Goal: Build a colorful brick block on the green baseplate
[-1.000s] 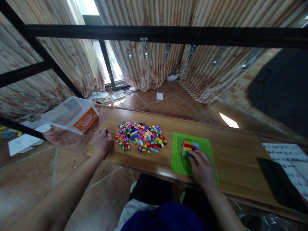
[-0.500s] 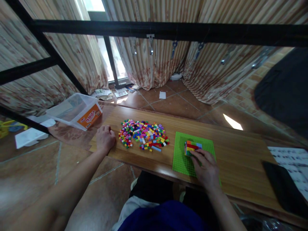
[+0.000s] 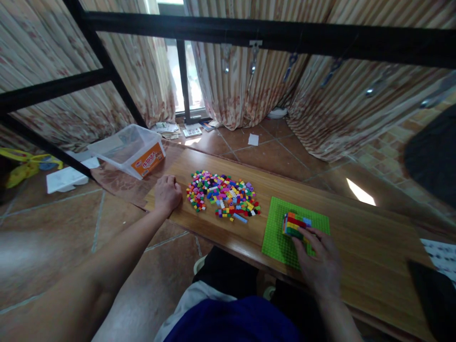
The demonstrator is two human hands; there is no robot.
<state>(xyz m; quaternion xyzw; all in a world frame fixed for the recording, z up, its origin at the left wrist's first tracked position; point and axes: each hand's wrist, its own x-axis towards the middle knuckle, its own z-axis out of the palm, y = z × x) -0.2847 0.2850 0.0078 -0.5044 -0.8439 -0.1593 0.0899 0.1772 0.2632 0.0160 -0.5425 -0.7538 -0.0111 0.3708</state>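
A heap of small coloured bricks lies on a low wooden table. To its right sits a green baseplate with a small multicoloured brick block standing on it. My right hand rests on the plate with its fingertips against the near side of that block. My left hand lies curled in a loose fist on the table's left end, just left of the heap, holding nothing I can see.
A clear plastic box with an orange label sits off the table's far left corner. A black metal frame crosses overhead. Papers and a dark object lie at the table's right end. Curtains hang behind.
The view has swung to the left, so everything sits further right in the picture. Both hands keep their places relative to the bricks.
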